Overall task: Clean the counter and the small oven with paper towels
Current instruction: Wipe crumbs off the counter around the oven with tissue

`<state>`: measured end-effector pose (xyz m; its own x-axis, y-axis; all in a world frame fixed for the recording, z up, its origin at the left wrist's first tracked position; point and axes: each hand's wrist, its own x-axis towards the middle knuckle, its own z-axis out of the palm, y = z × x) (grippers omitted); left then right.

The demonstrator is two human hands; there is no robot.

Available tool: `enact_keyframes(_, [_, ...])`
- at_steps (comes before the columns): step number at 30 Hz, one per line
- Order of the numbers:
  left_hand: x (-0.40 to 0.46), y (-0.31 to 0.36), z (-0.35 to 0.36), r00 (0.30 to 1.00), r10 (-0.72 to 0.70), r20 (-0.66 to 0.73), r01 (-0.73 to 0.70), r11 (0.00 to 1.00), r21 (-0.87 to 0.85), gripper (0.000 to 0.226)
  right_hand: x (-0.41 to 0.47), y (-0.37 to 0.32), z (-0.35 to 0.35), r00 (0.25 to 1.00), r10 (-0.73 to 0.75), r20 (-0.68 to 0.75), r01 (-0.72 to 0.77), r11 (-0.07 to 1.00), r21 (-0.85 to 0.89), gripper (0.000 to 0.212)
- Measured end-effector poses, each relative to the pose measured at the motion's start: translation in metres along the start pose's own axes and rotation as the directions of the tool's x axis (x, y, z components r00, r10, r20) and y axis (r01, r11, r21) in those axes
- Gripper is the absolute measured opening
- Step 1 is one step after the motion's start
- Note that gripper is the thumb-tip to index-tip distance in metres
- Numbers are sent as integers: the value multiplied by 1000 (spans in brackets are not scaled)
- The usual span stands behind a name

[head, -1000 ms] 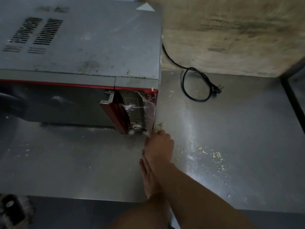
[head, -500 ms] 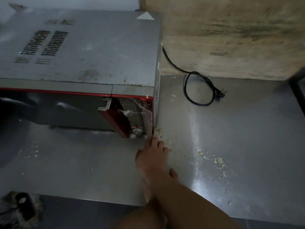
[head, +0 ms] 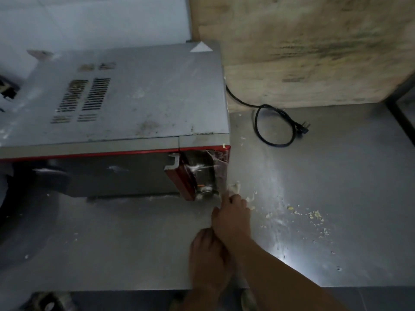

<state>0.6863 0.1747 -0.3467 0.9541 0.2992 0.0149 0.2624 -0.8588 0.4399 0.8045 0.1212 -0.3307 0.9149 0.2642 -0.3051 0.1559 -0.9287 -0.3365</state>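
Right hand [head: 232, 217] reaching to oven [head: 125, 113] front corner.
Fingers curled, grip unclear; left hand [head: 207, 262] lying loosely curled on counter [head: 336, 187], contents hidden.

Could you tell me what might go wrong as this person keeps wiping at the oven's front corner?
The right hand works a small scrap beside torn clear film on the oven; the film might snag and tear further. Crumbs on the counter could be pushed off its front edge. The loose power cord may catch later wipes.
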Motion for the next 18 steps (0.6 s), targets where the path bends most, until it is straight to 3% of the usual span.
enact_keyframes(2, [-5, -45, -10, 1000, -8, 27, 8, 1000, -15, 27, -1, -3, 2, 998, 54, -31, -53, 998, 33, 51])
enact_keyframes(5, [-11, -114, -30, 995, -54, -87, 64, 992, 108, 32, -8, -8, 10, 990, 108, -94, -102, 992, 69, 48])
enact_keyframes(11, [-12, -176, -64, 974, -105, -203, 140, 976, 169, 49, -18, -25, 19, 965, 182, -191, -177, 983, 44, 52])
enact_keyframes(15, [-16, -215, -70, 983, -88, -161, 123, 967, 223, 60, -11, -41, 17, 946, 266, -184, -266, 964, 26, 51])
enact_keyframes(18, [-15, -232, -72, 996, -80, -36, 87, 962, 260, 64, -7, -52, 21, 930, 321, -180, -321, 947, 26, 52])
